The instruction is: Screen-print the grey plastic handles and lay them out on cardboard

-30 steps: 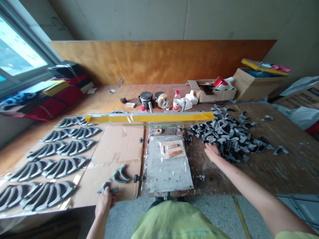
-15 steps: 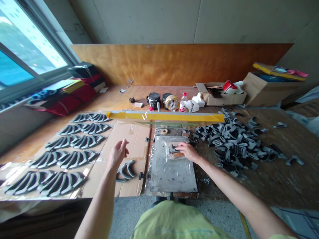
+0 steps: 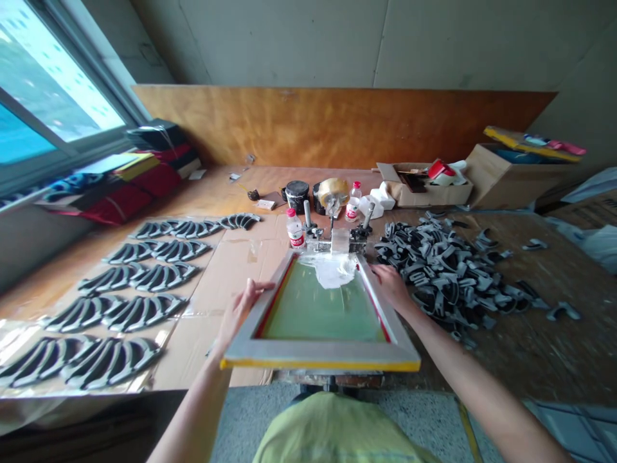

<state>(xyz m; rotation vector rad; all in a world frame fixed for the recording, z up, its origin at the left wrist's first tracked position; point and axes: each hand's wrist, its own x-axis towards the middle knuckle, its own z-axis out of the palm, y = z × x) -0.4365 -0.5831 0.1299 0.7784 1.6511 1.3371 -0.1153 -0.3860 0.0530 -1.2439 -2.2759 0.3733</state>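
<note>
A screen-printing frame [image 3: 322, 352] with grey edges lies lowered over the work plate in front of me. Its green mesh [image 3: 318, 315] carries a patch of white ink [image 3: 336, 270] near the far end. My left hand [image 3: 247, 302] grips the frame's left side, fingers at the rim. On the opposite side, my right hand [image 3: 393, 286] holds the right rim, its fingers partly hidden. The frame covers most of the metal base plate [image 3: 332, 372] and whatever lies on it. Hinge clamps [image 3: 359, 233] stand at its far end.
Rows of curved grey parts [image 3: 144, 308] lie on cardboard [image 3: 216, 283] at left. A heap of similar parts [image 3: 448, 270] is at right. Behind stand a bottle [image 3: 295, 229], another bottle [image 3: 353, 202], a black tub [image 3: 297, 195] and cardboard boxes [image 3: 511, 177].
The frame has swung down from its raised position over the plate. My right hand left the small grey part on the plate for the frame's right side; my left hand moved onto its left side.
</note>
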